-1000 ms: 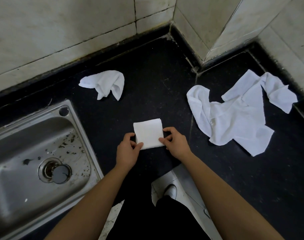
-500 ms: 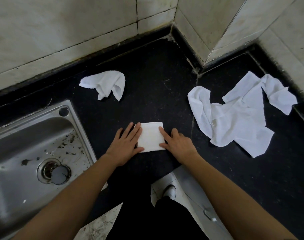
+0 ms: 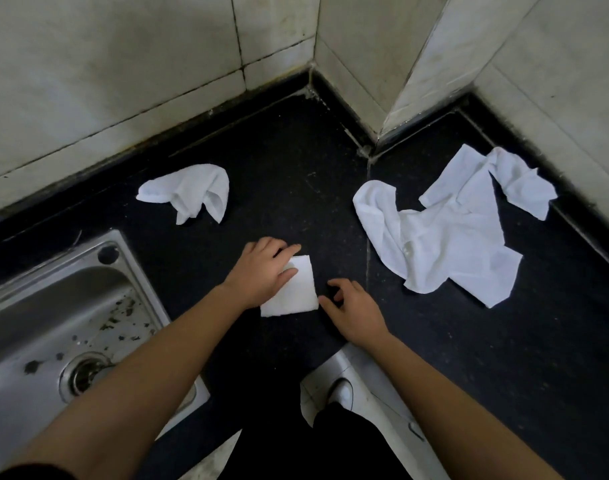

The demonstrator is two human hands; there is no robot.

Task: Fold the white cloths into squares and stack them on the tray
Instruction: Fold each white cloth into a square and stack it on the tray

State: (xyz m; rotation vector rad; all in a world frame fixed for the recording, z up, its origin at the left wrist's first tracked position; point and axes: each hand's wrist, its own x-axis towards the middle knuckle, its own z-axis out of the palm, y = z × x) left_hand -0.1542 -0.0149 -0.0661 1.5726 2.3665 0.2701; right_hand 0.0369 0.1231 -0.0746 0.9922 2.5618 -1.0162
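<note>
The left hand (image 3: 261, 271) presses flat fingers on the folded cloth (image 3: 296, 292); the right hand (image 3: 356, 315) rests beside it, fingers relaxed.

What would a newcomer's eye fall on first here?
First, the white against the black counter: a small folded cloth at the centre, with the left hand lying flat on it and the right hand just beside it. Then the big heap of crumpled cloths to the right, a smaller crumpled cloth behind, and the steel sink at the left.
</note>
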